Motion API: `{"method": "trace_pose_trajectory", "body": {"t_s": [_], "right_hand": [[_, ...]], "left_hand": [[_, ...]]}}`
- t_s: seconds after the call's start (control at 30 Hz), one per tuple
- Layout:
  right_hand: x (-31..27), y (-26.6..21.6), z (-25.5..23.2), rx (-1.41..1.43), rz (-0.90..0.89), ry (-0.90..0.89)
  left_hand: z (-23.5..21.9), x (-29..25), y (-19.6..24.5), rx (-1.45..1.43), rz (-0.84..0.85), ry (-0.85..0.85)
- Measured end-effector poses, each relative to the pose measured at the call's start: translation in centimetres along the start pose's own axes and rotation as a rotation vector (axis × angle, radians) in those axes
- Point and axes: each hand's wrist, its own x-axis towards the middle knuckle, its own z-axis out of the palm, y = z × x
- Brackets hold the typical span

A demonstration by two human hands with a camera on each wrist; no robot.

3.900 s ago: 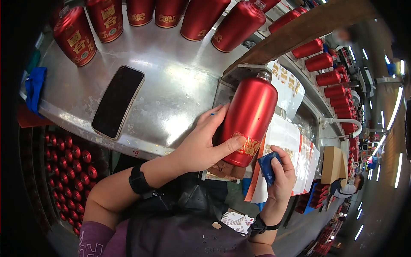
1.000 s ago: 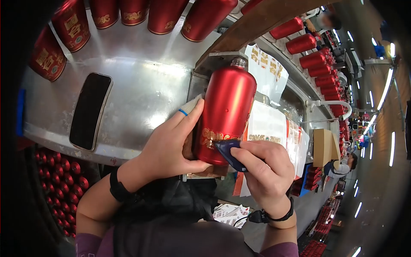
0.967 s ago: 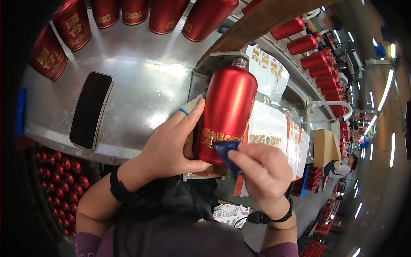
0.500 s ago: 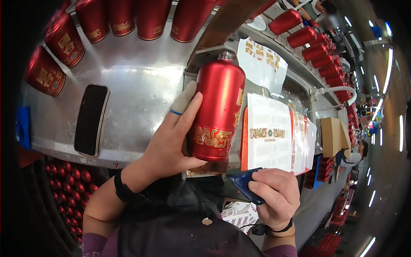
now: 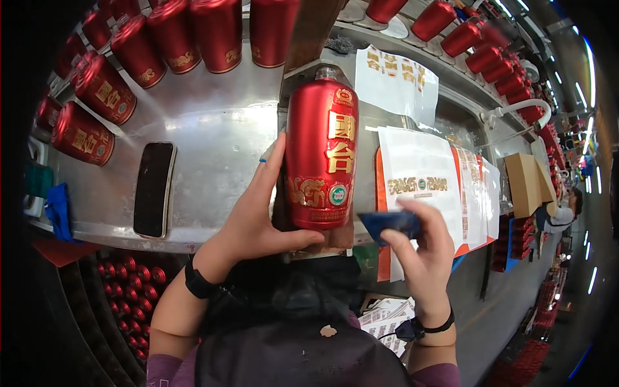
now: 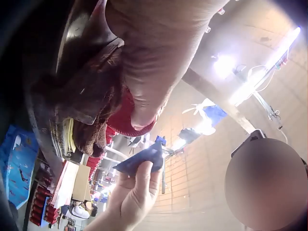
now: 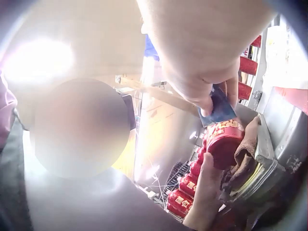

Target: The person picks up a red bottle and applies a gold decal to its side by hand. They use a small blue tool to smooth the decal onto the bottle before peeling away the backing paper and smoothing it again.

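Note:
A red bottle (image 5: 320,155) with gold characters and a clear glass neck lies on a brown cloth (image 5: 338,240) over a support at the table's front. My left hand (image 5: 255,216) holds it from the left, fingers along its side and thumb across the base end. In my right hand (image 5: 431,248), just right of the base, a flat dark-blue scraper (image 5: 391,226) is pinched between thumb and fingers. In the right wrist view the scraper (image 7: 219,108) overlaps the bottle's lower end (image 7: 224,139). The left wrist view shows the scraper (image 6: 144,161) raised in the right hand.
A phone (image 5: 155,189) lies on the metal table left of the bottle. Several red bottles (image 5: 106,90) stand along the back. Printed decal sheets (image 5: 419,187) lie at the right, beneath a white curved pipe (image 5: 522,106). A wooden beam (image 5: 313,32) rises behind the bottle.
The bottle has turned, bringing its gold characters and green emblem to the front. My right hand pressed the scraper on the gold band, then drew away right; it now stands nearer the base, blurred.

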Motion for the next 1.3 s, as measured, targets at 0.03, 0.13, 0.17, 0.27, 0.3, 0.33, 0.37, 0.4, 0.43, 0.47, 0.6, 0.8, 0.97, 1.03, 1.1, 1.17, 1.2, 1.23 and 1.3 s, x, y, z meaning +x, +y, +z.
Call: {"method": "trace_pose_trajectory", "body": {"t_s": [0.03, 0.13, 0.17, 0.27, 0.3, 0.33, 0.37, 0.4, 0.43, 0.47, 0.6, 0.8, 0.97, 1.03, 1.1, 1.17, 1.2, 1.23, 1.3], "right_hand": [[0.3, 0.5, 0.0, 0.123, 0.084, -0.028], [1.1, 2.0, 0.2, 0.412, 0.292, -0.109], [1.2, 2.2, 0.4, 0.421, 0.297, -0.098], [1.4, 2.6, 1.1, 0.641, 0.388, -0.111], [1.5, 2.6, 1.3, 0.657, 0.386, -0.105], [1.5, 2.6, 1.5, 0.672, 0.385, -0.099], [1.5, 2.6, 1.6, 0.680, 0.386, -0.092], [1.5, 2.6, 1.7, 0.671, 0.406, -0.103], [1.5, 2.7, 1.7, 0.662, 0.424, -0.114], [1.6, 2.8, 1.7, 0.666, 0.424, -0.110], [1.7, 4.2, 1.8, 0.745, 0.464, -0.268], [2.9, 3.0, 3.5, 0.666, 0.516, -0.291], [2.8, 2.8, 4.1, 0.737, 0.463, -0.401], [2.7, 2.9, 4.1, 0.739, 0.452, -0.390], [2.8, 3.2, 3.9, 0.775, 0.448, -0.394], [3.2, 3.4, 3.9, 0.771, 0.478, -0.383], [3.3, 3.4, 3.9, 0.766, 0.509, -0.377], [3.3, 3.4, 3.9, 0.769, 0.509, -0.377], [3.2, 3.2, 3.9, 0.751, 0.481, -0.386]], "left_hand": [[0.0, -0.1, -0.2, -0.053, 0.007, 0.005], [0.5, 0.0, -1.1, -0.167, -0.046, 0.028], [0.6, 0.0, -0.9, -0.163, -0.046, 0.014], [1.2, 0.3, -0.3, -0.218, -0.101, 0.088], [1.2, 0.3, -0.2, -0.242, -0.122, 0.096], [1.2, 0.4, -0.1, -0.265, -0.142, 0.104], [1.2, 0.3, -0.1, -0.260, -0.143, 0.095], [1.2, 0.3, -0.1, -0.270, -0.161, 0.103], [1.2, 0.3, -0.1, -0.281, -0.177, 0.113], [1.2, 0.3, -0.1, -0.278, -0.177, 0.108], [1.2, 0.1, -0.7, -0.284, -0.154, 0.112], [1.4, 1.0, 3.0, -0.120, -0.122, 0.142], [1.5, 0.6, 1.9, -0.324, -0.140, 0.108], [1.6, 0.4, 1.3, -0.339, -0.130, 0.100], [1.4, 0.4, 0.9, -0.354, -0.115, 0.089], [1.2, 0.2, 0.6, -0.349, -0.112, 0.061], [1.3, 0.2, 0.5, -0.347, -0.112, 0.059], [1.4, 0.2, 0.3, -0.361, -0.098, 0.063], [1.4, 0.1, 0.2, -0.371, -0.087, 0.066]]}}
